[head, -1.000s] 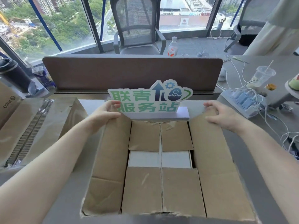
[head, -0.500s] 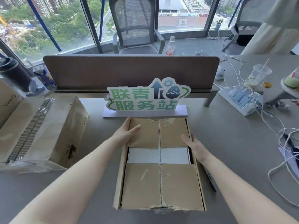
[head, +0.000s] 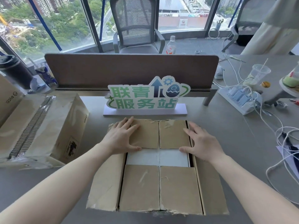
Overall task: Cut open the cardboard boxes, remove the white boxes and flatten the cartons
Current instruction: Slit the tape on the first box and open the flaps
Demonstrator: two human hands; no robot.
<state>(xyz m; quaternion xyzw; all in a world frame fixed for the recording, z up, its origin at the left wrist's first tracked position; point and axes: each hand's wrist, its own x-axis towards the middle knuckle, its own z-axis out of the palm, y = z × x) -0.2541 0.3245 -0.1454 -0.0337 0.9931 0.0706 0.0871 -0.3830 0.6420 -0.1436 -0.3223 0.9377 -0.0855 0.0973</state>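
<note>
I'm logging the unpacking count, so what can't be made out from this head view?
- White boxes: only a strip shows; the open carton's inner flaps cover the rest, so no count.
- Left hand and right hand: palms hidden.
- Sealed carton: cut by the left edge; print too small.

Two hands [head: 119, 138] [head: 202, 141], three cardboard boxes [head: 178, 188] [head: 42, 126] [head: 8, 101], two white boxes [head: 142, 159] [head: 174, 159], two chairs [head: 135, 25] [head: 252, 16], one sign [head: 145, 96], one bottle [head: 171, 46], one plastic cup [head: 257, 75].

A green-lettered sign [head: 146, 96] stands before a brown desk divider [head: 131, 70], with a white power strip [head: 239, 98] and tangled cables [head: 278, 138] to the right, and a mesh office chair [head: 135, 25] beyond by the windows.
</note>
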